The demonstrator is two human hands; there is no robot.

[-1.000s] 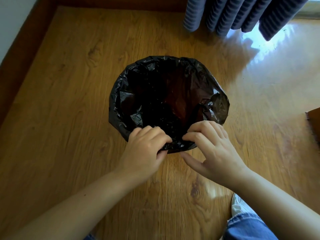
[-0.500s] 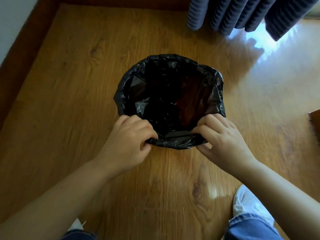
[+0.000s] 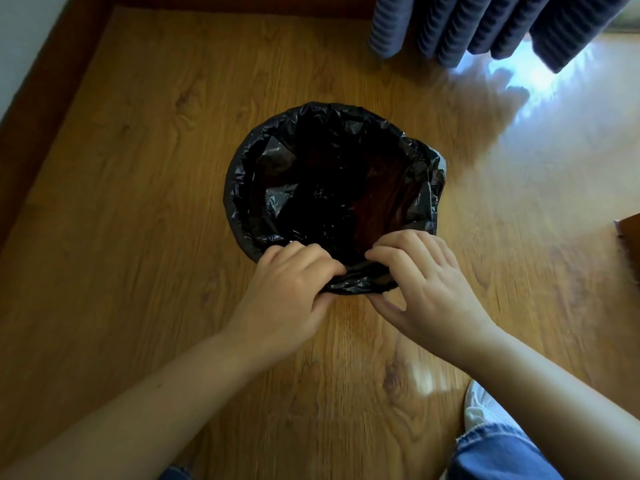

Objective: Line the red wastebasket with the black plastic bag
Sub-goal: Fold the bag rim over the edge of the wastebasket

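- Black plastic bag (image 3: 249,174) is spread open over the mouth of the wastebasket (image 3: 384,202), its crinkled, glossy film folded down around the rim on the far, left and right sides
- through the thin film on the inner right wall a dull red shows, which is all that can be seen of the wastebasket itself
- creases and small bright glints run across the bag's inside; its bottom is too dark to make out
- on the right edge the film bunches into a loose flap that sticks out past the rim
- the near part of the rim is where both hands work: a gathered fold of the bag lies between them
- left hand (image 3: 287,289) is curled, fingers together and thumb tucked under, pinched on the bag's near edge
- right hand (image 3: 422,285) has its fingers hooked together over the same edge from above, with the thumb below, a little apart from the film, so its hold looks looser
- the wastebasket stands on a wooden floor (image 3: 138,237) of warm brown planks with visible grain and knots, roughly in the middle of the view
- a darker wooden skirting (image 3: 52,98) runs along the left below a pale wall
- dark ribbed curtains (image 3: 485,26) hang at the top right, and daylight makes a bright glare on the floor beneath them
- a blue denim trouser leg (image 3: 495,455) and a white shoe (image 3: 479,407) show at the bottom right
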